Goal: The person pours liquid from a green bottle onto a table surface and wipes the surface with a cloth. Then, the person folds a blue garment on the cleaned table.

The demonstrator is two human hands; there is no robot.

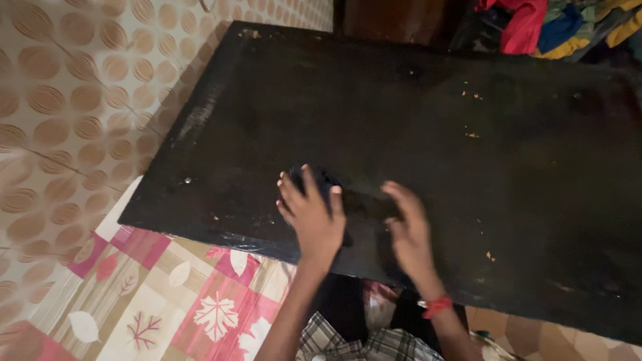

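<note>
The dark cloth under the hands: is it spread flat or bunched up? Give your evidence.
Bunched under the left hand, where the dark cloth humps up; toward the right hand it blends with the black table.

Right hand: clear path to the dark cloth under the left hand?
Probably yes. The right hand lies just beside the dark cloth on the black table, nothing between; the left hand covers most of it.
</note>
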